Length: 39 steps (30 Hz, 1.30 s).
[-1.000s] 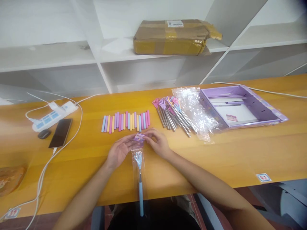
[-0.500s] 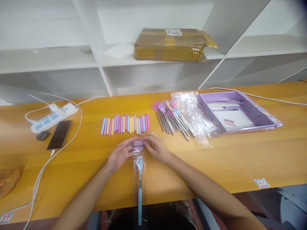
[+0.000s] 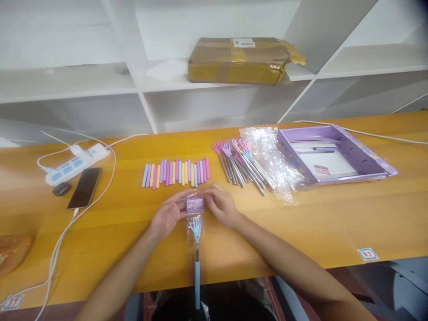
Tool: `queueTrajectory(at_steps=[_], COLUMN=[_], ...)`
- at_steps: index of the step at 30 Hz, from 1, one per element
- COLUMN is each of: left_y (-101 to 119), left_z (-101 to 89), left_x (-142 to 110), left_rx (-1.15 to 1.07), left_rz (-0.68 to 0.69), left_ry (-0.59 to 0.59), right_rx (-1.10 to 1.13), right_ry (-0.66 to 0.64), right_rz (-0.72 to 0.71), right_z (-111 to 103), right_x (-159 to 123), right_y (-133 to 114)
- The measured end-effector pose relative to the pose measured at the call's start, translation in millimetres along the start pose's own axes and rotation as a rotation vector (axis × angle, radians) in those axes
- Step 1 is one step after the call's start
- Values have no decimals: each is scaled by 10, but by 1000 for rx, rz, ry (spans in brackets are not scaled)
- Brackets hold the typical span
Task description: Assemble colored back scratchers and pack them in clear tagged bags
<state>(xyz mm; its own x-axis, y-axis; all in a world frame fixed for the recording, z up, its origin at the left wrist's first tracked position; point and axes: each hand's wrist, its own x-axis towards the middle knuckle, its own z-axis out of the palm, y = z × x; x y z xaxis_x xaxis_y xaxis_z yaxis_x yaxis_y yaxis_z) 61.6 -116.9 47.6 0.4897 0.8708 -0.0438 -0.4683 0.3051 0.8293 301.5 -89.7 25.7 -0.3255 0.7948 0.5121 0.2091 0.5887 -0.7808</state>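
Note:
A light blue back scratcher (image 3: 197,276) lies inside a clear plastic bag (image 3: 201,249), its claw end toward the shelves and its handle reaching past the table's front edge. Near the bag's top a purple printed card (image 3: 195,205) shows through. My left hand (image 3: 169,215) grips the bag's upper left side, fingers curled at the card. On the other side, my right hand (image 3: 221,206) is closed with its fingertips at the bag's top right edge. Just beyond both hands sits a row of coloured handle sleeves (image 3: 175,173).
To the right lie metal back scratcher rods (image 3: 242,165) with coloured claws, loose clear bags (image 3: 270,156) and a purple box (image 3: 347,176). At left are a power strip (image 3: 76,162), a phone (image 3: 84,188) and white cables (image 3: 55,249). A taped parcel (image 3: 240,62) rests on the shelf.
The purple card now shows more fully between my hands. My right fingers have shifted slightly right, off the card's face. The bagged back scratcher stays almost in place.

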Motion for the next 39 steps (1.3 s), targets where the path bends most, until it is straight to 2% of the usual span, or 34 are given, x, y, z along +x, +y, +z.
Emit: queueTrajectory(at_steps=[9, 12, 16, 19, 23, 26, 29, 33, 39], left_y=[-47, -46, -73, -123, -192, -254, -324, -370, -298], left_z=[24, 52, 80, 80, 85, 93, 75, 62, 190], left_x=[-12, -7, 1, -12, -36, -44, -45, -40, -33], left_rx=[2, 5, 32, 141, 360, 408, 391, 303, 200], left_rz=[1, -7, -15, -2, -38, -28, 16, -2, -20], left_ry=[26, 23, 89, 186, 221, 251, 297, 292, 312], right_rx=[22, 102, 253, 275, 104, -2, -73, -111, -65], right_ry=[-8, 32, -9, 41, 17, -2, -25, -96, -223], right_rz=[14, 137, 245, 191, 8, -176, -284, -330, -333], right_z=[-13, 19, 119, 158, 110, 68, 55, 35, -59], right_x=[-9, -2, -1, -2, 6, 8, 4, 2, -10], right_y=[8, 22, 74, 84, 44, 25, 12, -16, -5])
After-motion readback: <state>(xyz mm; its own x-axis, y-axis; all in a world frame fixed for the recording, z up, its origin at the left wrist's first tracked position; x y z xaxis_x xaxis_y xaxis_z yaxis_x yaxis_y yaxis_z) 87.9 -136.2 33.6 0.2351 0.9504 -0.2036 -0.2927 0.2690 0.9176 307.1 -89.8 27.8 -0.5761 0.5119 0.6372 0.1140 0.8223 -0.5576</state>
